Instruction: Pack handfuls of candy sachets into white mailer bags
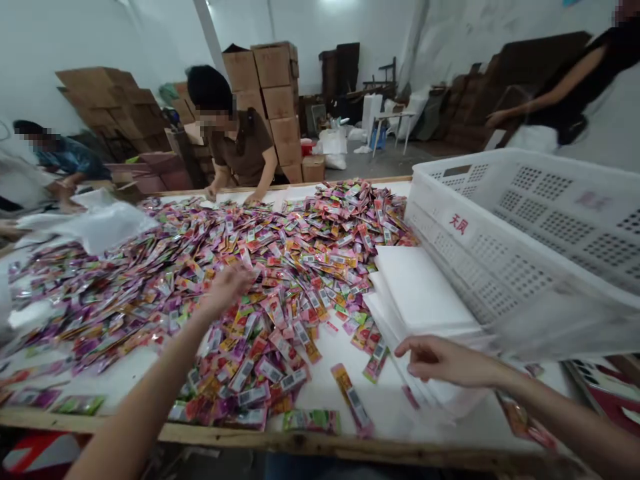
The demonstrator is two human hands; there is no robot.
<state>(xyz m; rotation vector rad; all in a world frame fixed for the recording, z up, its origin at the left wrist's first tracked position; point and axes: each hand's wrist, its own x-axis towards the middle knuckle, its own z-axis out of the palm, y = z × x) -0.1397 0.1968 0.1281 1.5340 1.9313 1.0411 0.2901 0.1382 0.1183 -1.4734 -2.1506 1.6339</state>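
A broad heap of small colourful sachets (280, 267) in pink, purple, orange and green covers much of the white tabletop (325, 393). My left hand (233, 283) reaches over the middle of the heap. Its fingers are blurred, and whether a sachet is between them is not clear. My right hand (435, 360) hovers over or rests on the lower end of a stack of white plastic bags (420, 287). Its thumb and index finger are apart, with nothing visible between them. A few loose sachets lie near the table's front edge, one of them an orange and pink sachet (353, 399).
A large white perforated crate (460, 220) stands at the right, beside the bags. Crumpled clear plastic bags (103, 220) lie at the left. A co-worker (245, 147) leans over the far edge; others are at the far left and upper right. Cardboard boxes (277, 100) are stacked behind.
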